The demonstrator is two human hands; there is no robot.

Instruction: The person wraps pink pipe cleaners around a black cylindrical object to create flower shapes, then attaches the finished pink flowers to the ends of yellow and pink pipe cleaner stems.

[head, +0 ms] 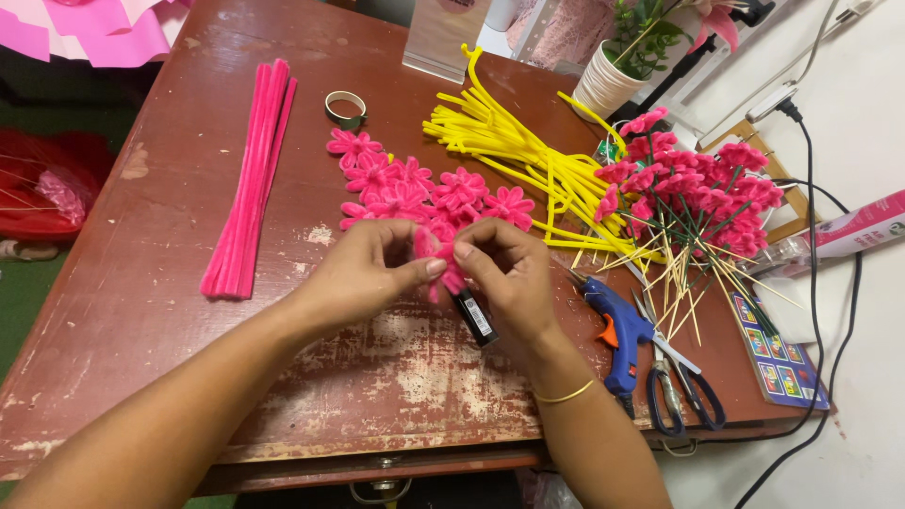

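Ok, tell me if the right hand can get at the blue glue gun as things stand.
Probably yes: the glue gun lies uncovered just beside the right hand, though that hand is pinching a pink flower.

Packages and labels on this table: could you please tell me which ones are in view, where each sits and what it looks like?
Pink box: far right edge, long and flat, pink and white.
Blue card: right table corner, flat blue sheet with small coloured squares.
Black tube: beneath the right hand, slim, white label strip.
Stand-up card: table's far edge, upright, beige.
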